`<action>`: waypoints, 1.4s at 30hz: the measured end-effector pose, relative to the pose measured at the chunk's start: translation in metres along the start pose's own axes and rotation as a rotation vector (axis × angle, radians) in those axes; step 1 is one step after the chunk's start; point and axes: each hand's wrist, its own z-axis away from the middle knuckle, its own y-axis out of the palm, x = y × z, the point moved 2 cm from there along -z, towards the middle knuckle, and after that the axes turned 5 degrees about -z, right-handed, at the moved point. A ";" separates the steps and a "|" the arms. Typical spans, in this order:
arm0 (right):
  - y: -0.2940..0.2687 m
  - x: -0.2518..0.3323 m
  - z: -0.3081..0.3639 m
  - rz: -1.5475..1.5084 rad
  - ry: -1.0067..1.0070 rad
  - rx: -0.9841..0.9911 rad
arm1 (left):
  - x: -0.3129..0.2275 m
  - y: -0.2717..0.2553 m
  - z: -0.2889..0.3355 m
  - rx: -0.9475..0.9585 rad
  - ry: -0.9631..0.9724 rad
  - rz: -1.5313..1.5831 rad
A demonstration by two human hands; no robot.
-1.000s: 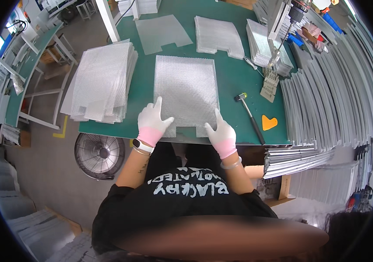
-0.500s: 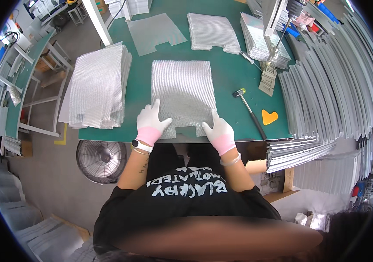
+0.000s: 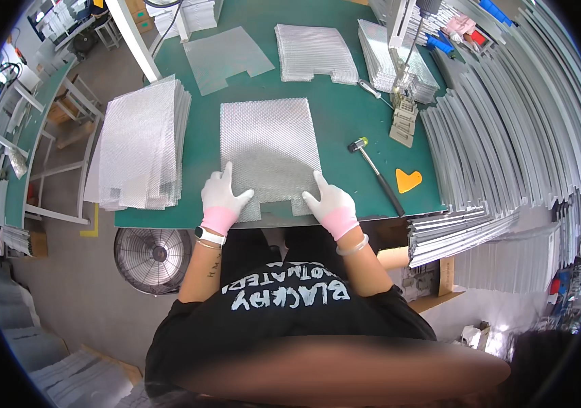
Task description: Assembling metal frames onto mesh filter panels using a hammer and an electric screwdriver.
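Note:
A silvery mesh panel (image 3: 270, 132) with a rectangular notch in its near edge lies flat on the green bench, right in front of me. My left hand (image 3: 224, 194), in a white glove with a pink cuff, rests at its near left corner, index finger stretched along the side and thumb spread over the mesh. At the near right corner is my right hand (image 3: 333, 202), gloved alike, with index finger and thumb spread apart and touching the panel's edge. The lower fingers of both hands are partly hidden. A hammer (image 3: 380, 175) and a yellow heart-shaped piece (image 3: 408, 180) lie to the right.
Mesh stacks stand left (image 3: 137, 143), far centre (image 3: 316, 51) and far right (image 3: 379, 54). A single notched sheet (image 3: 226, 58) lies behind the panel. A screwdriver (image 3: 370, 88) sits near a metal fixture (image 3: 404, 121). Long grey strips (image 3: 508, 129) crowd the right; a fan (image 3: 154, 258) stands below left.
The view has shifted and turned slightly, so the bench items appear farther left. Both hands stay at the panel's near corners, with little visible change in their pose.

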 end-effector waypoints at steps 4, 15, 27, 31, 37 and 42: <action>0.001 -0.003 0.000 0.019 0.006 -0.013 | -0.009 -0.010 -0.002 0.050 -0.030 0.040; -0.094 -0.105 -0.077 0.152 -0.131 -0.512 | -0.024 -0.038 -0.002 0.122 -0.145 -0.115; -0.140 -0.227 -0.114 0.324 0.243 -0.446 | -0.050 -0.037 0.048 -0.083 0.246 -0.116; -0.114 -0.130 -0.047 -0.206 -0.228 -0.710 | -0.042 -0.045 0.103 -0.076 0.445 0.364; 0.028 -0.032 0.103 -0.765 -0.299 0.137 | -0.013 0.087 0.160 0.566 -0.481 1.816; 0.150 -0.049 0.101 -1.558 0.240 0.438 | -0.026 0.087 0.137 0.490 -0.443 1.894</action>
